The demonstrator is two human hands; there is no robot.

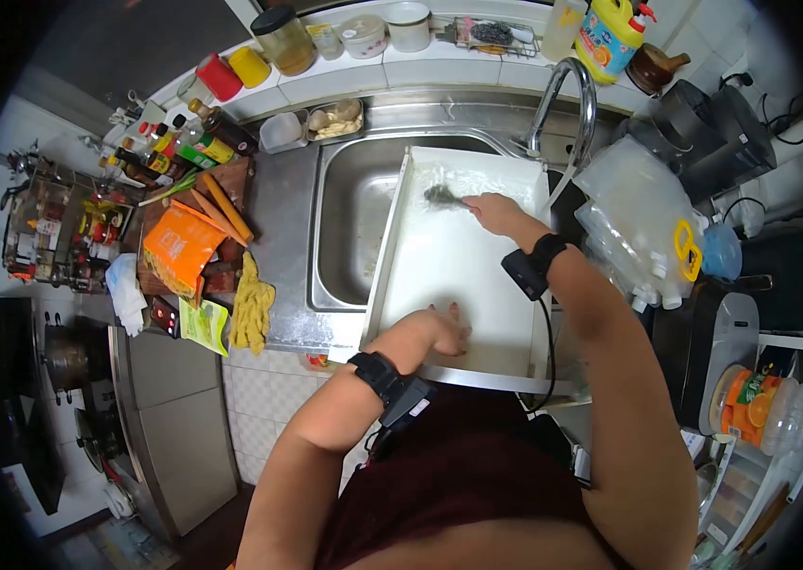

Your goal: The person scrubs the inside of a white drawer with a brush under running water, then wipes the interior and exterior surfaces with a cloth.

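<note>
White tray (449, 252) over sink (342, 228), right hand (494, 211) gripping brush (441, 197), left hand (447, 331) spread by near edge, bare base between

Dark maroon garment (477, 456); black strap (377, 375) with boxy device on each wrist, white label on left one, black cable on right.
</note>
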